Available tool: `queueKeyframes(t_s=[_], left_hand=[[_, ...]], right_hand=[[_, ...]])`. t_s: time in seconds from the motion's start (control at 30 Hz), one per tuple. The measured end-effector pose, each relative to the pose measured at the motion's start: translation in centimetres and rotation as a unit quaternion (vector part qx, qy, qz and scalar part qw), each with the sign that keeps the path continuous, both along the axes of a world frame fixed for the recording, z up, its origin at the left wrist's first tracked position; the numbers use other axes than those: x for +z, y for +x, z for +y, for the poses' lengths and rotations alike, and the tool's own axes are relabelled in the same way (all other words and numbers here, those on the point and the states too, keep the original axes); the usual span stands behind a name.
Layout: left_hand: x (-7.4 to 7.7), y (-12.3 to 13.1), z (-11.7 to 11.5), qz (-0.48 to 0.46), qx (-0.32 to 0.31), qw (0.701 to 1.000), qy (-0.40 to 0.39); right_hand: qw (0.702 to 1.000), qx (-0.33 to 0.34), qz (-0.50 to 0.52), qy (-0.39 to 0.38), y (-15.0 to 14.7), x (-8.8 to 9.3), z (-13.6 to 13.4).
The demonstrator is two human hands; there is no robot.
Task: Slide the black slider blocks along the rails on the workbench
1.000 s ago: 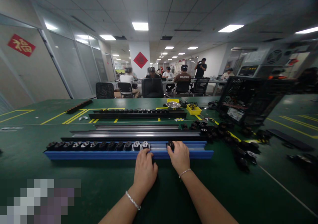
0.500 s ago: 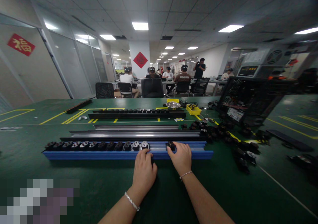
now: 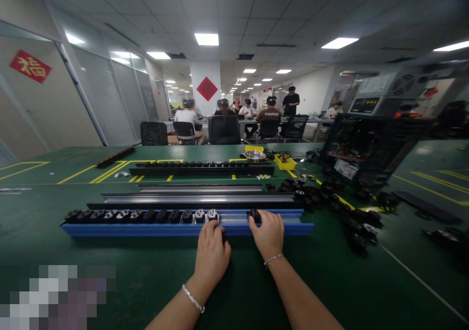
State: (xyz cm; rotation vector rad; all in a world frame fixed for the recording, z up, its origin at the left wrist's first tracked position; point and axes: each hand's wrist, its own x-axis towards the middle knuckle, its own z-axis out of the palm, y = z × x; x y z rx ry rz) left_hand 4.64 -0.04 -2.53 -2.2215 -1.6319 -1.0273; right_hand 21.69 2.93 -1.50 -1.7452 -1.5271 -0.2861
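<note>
A long blue track rail (image 3: 157,230) lies across the table in front of me. Along its left and middle part sits a row of black and white socket modules (image 3: 136,216). My right hand (image 3: 268,231) pinches a black socket module (image 3: 253,216) between thumb and fingers, in the rail's channel; a bare stretch of channel separates it from the row. My left hand (image 3: 213,249) rests its fingers over the rail's front wall, by the last white module (image 3: 212,215) of the row. Its thumb stands apart, and its fingertips are partly hidden.
Dark metal rails (image 3: 198,199) lie just behind the blue one, and a filled black rail (image 3: 201,170) farther back. Loose black modules (image 3: 331,195) are heaped at right. Beyond are a yellow tray (image 3: 285,163), a metal dish (image 3: 254,154) and an open computer case (image 3: 361,149).
Both hands keep nearly the same place; the right hand and its module sit very slightly farther right along the rail. In the background, a standing person has lowered their arms.
</note>
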Motion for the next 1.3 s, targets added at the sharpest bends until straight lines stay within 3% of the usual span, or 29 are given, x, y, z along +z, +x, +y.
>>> queueKeyframes(t_s=[0.53,1.3], left_hand=[[0.1,0.0,0.0,-0.006,-0.003,1.0,0.004],[-0.1,-0.1,0.0,-0.014,-0.006,1.0,-0.006]], right_hand=[[0.999,-0.026,0.01,-0.037,0.6,0.4,-0.4],[0.998,-0.053,0.012,-0.023,1.5,0.0,-0.2]])
